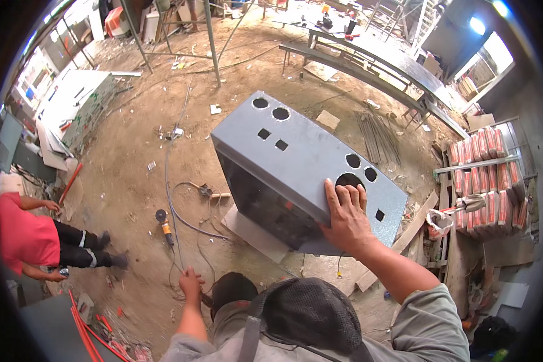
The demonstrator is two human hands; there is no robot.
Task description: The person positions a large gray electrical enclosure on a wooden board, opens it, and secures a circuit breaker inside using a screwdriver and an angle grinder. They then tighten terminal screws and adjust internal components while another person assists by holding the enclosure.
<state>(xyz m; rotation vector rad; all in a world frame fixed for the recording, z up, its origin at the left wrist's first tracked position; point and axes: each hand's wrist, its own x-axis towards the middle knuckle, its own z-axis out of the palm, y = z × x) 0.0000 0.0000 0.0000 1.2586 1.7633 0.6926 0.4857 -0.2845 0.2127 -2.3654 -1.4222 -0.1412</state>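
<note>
A large grey metal box (295, 154) with round and square cutouts in its top stands tilted ahead, partly on a pale board (253, 244). My right hand (347, 217) grips it at the large round hole, fingers bent over the surface. My left hand (191, 282) is low, left of the box, its fingers curled near thin cables (199, 226); what it holds, if anything, is unclear. An orange angle grinder (166, 229) lies on the dirt floor to the left.
A person in red (27, 235) is at left below stacked sheets (69, 102). Metal scaffolding (212, 48) and a long table (380, 60) stand behind. Red-and-white sacks (482, 181), planks (368, 277) and steel rods (377, 136) lie at right. Red tubes (81, 326) lie lower left.
</note>
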